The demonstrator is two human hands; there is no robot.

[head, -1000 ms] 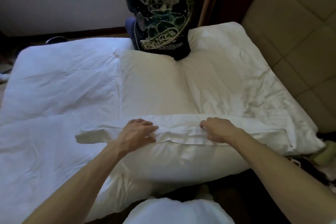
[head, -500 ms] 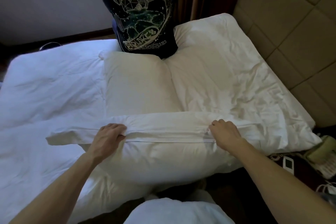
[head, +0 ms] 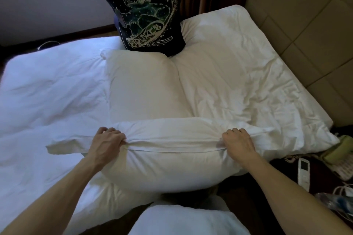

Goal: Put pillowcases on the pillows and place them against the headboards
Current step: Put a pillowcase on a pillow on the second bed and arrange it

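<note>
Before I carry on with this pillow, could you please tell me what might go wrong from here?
1. The left hand and right hand grip only pillowcase cloth near the opening; pulling may bunch it rather than seat the pillow.
2. A slack end lies flat left of the left hand, so a corner may end up unfilled.
3. The pillow overhangs the bed edge and could slip off.

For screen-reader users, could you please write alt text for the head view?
The left hand and right hand each hold the filled white pillowcase lying across the bed's near edge. Beyond it are a second pillow and a person in a dark printed T-shirt.
</note>
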